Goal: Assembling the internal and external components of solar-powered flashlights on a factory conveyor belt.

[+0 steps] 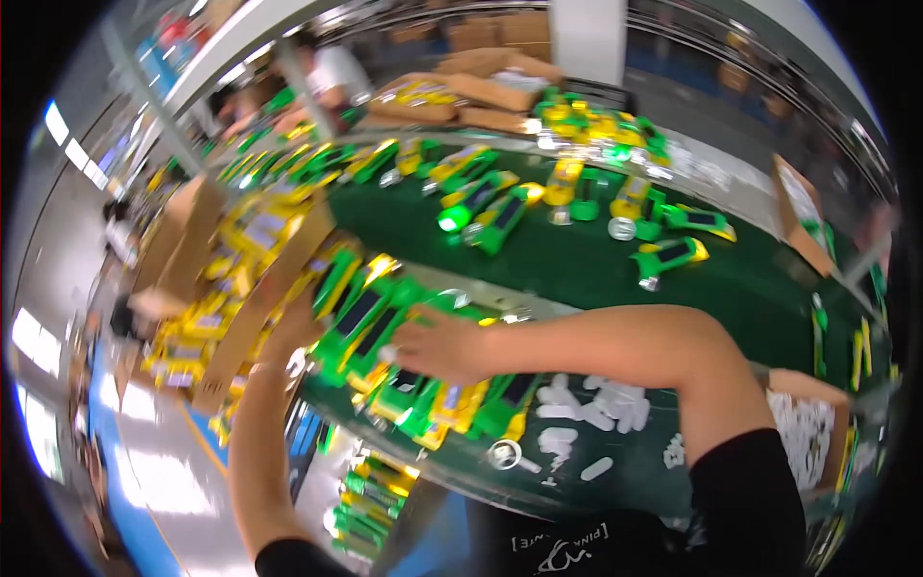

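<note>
1. Setting: a workshop with a long green-covered bench [577,269] running from centre to upper right; cardboard boxes at the far end, and another person at the upper left by the same bench. The frame is motion-blurred.

2. Nearest, lower centre: loose white plastic cylinders [586,409] lie on the cloth near the bench edge, with a small round lens ring [504,454] just beside them. Risk: a sweep of the right forearm could knock these off the edge, since the arm crosses directly above them.

3. Centre: right hand [437,346] lies on top of a packed cluster of green-and-yellow solar flashlights [385,337], fingers spread and pressing down; no single unit looks gripped. Risk: the pile overlaps, so pushing one unit may slide its neighbours toward the bench edge at lower left.

4. Left of centre: left hand [293,327] is at the rim of a tilted cardboard carton [240,327] holding yellow packaged units; whether it is closed on anything I cannot tell, because of the blur. Risk: the carton leans away from the bench; it could tip and spill.

5. Farther, upper centre: more flashlights [500,207] are scattered, one glowing green. Risk judged low; they lie well apart from both hands.
</note>
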Available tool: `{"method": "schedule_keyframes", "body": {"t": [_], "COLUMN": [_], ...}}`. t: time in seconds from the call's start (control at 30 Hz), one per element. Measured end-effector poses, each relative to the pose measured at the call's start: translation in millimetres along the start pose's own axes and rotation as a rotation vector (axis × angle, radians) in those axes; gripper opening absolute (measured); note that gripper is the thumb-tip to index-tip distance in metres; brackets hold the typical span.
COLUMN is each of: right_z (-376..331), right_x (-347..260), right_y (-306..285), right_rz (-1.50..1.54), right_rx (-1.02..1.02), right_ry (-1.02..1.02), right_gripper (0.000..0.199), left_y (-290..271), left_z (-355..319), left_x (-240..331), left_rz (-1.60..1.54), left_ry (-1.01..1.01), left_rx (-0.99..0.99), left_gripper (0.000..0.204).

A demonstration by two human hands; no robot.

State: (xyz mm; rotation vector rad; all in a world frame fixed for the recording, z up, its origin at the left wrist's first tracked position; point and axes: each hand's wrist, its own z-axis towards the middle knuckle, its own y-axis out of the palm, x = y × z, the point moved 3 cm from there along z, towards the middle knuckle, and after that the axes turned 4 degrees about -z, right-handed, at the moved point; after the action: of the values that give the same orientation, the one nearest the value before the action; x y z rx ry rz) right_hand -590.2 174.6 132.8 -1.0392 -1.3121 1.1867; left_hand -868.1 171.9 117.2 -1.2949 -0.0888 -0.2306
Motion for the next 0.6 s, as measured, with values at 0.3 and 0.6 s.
{"method": "schedule_keyframes", "body": {"t": [0.3,0.6], "right_z": [-158.4,-490.3], "right_x": [38.1,164.8], "right_y": [-41.3,33.7], "right_rz": [0.100,-0.188], "right_rx": [0.732,0.268], "right_ry": [0.250,1.394], "right_gripper": [0.015,0.036], "left_y": [-0.9,-14.6], "left_z": [-6.1,5.5], "left_x": [9.9,28.5], "left_rz": [0.002,-0.030], "left_ry": [-0.316,-0.338], "left_rx": [-0.166,-0.254], "left_gripper": [0.068,0.068]}}
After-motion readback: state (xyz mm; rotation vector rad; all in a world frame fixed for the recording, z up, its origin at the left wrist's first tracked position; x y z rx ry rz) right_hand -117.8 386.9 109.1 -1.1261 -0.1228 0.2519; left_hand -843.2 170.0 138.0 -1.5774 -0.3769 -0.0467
